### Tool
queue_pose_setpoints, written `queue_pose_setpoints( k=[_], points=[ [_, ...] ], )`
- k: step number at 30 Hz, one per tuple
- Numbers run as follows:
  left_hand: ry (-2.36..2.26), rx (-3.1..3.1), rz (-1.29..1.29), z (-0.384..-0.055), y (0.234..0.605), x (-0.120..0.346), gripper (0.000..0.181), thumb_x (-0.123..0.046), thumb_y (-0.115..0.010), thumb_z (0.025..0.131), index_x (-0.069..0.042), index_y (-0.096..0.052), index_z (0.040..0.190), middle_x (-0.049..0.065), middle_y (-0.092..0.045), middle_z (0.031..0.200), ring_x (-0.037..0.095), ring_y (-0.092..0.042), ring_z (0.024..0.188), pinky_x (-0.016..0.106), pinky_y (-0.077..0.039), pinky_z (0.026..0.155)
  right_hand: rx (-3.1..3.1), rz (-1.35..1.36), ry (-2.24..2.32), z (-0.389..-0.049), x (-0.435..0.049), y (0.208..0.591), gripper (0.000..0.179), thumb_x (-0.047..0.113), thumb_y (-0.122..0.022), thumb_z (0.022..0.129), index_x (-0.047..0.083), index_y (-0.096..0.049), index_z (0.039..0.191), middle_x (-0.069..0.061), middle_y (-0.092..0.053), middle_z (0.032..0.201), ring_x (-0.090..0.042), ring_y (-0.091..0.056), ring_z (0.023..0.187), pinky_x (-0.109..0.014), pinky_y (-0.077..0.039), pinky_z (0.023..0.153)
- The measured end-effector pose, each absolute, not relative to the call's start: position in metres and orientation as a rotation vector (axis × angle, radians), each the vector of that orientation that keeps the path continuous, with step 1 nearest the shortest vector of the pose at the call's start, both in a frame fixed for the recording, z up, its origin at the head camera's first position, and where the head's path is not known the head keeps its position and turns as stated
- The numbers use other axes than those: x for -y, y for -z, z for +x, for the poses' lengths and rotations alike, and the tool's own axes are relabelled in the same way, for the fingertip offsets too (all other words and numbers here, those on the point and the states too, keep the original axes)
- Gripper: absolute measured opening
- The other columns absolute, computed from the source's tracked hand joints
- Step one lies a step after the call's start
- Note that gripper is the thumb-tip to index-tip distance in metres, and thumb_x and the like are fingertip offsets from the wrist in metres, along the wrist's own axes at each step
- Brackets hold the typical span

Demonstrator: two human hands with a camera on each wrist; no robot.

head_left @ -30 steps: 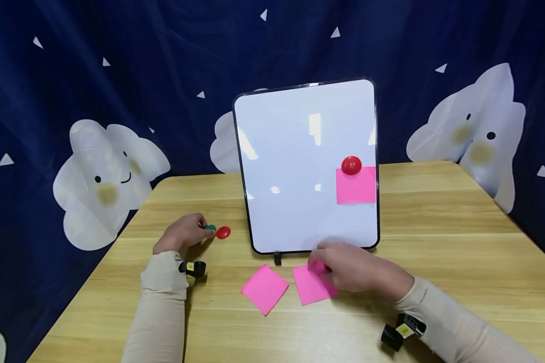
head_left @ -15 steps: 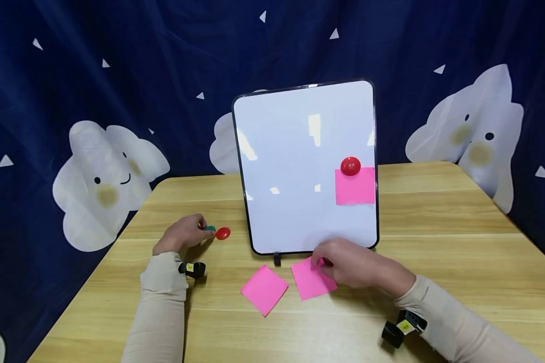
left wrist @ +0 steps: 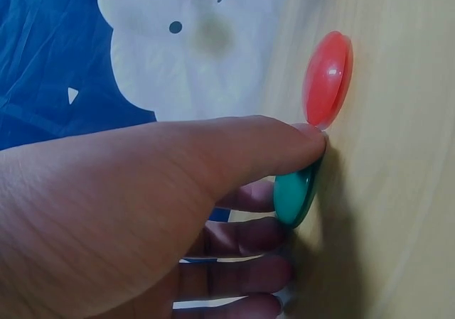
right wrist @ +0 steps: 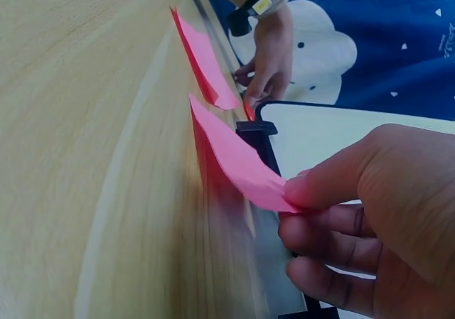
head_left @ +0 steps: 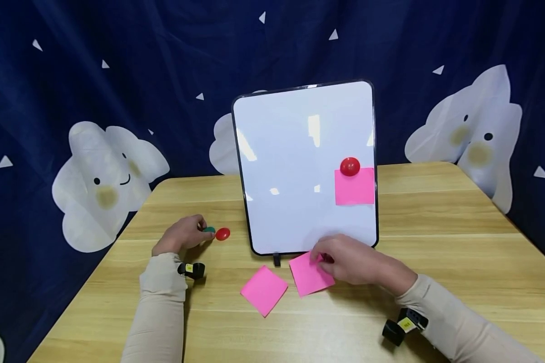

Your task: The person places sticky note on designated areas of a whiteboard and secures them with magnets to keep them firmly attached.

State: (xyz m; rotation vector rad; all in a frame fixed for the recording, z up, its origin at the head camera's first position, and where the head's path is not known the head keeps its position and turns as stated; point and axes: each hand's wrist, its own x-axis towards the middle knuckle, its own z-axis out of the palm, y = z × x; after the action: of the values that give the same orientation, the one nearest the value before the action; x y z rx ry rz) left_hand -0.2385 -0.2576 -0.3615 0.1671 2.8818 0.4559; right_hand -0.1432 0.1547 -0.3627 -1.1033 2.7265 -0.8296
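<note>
My left hand (head_left: pixel 181 235) pinches a round green magnet (left wrist: pixel 293 195) between thumb and fingers, low over the table. Close beside it on the wood lies a red magnet (head_left: pixel 223 234). A pink sticky note (right wrist: pixel 238 166) is held at one edge by my right hand (head_left: pixel 349 259), between thumb and forefinger; it bends upward off the table in the right wrist view. Another pink sticky note (head_left: pixel 264 291) lies on the table to its left. Behind, the whiteboard (head_left: pixel 295 151) carries a third sticky note (head_left: pixel 355 189) with a red magnet (head_left: pixel 350 167) at its top edge.
The whiteboard stands upright on the wooden table (head_left: pixel 236 333), with a black foot (head_left: pixel 277 259) at its lower edge. A dark blue curtain (head_left: pixel 177 45) with white clouds hangs behind the table.
My right hand has lifted slightly, moving up toward the whiteboard's lower edge, with the pink sticky note in its fingers. The left hand stays on the green magnet.
</note>
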Motion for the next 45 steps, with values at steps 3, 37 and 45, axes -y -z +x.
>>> queue_pose_setpoints(
  k=[3, 37, 45],
  points=[
    [-0.461, -2.883, 0.172, -0.2388, 0.3615, 0.2576, 0.033, -0.034, -0.072, 0.093, -0.005, -0.061, 0.105, 0.007, -0.060, 0.089, 0.022, -0.053, 0.076, 0.034, -0.043, 0.064, -2.738, -1.096, 0.845, -0.1436, -0.1550, 0.3620, 0.016, 0.005, -0.072, 0.089, 0.017, -0.075, 0.099, 0.012, -0.066, 0.093, -0.009, -0.056, 0.087, -0.029, -0.051, 0.078],
    [-0.463, -2.878, 0.163, -0.2419, 0.3639, 0.2580, 0.034, -0.034, -0.071, 0.093, -0.004, -0.060, 0.105, 0.007, -0.059, 0.088, 0.023, -0.052, 0.075, 0.034, -0.042, 0.064, -2.850, -1.136, 1.179, -0.1474, -0.1571, 0.3603, 0.016, 0.001, -0.071, 0.090, 0.013, -0.071, 0.100, 0.010, -0.056, 0.084, -0.008, -0.053, 0.073, -0.025, -0.049, 0.064],
    [-0.483, -2.867, 0.159, -0.2412, 0.3635, 0.2577, 0.035, -0.034, -0.071, 0.093, -0.003, -0.059, 0.106, 0.008, -0.060, 0.088, 0.023, -0.053, 0.076, 0.034, -0.043, 0.065, -2.917, -1.107, 1.243, -0.1469, -0.1583, 0.3591, 0.019, 0.001, -0.074, 0.088, 0.013, -0.072, 0.102, 0.010, -0.057, 0.085, -0.008, -0.053, 0.072, -0.025, -0.049, 0.063]
  ],
)
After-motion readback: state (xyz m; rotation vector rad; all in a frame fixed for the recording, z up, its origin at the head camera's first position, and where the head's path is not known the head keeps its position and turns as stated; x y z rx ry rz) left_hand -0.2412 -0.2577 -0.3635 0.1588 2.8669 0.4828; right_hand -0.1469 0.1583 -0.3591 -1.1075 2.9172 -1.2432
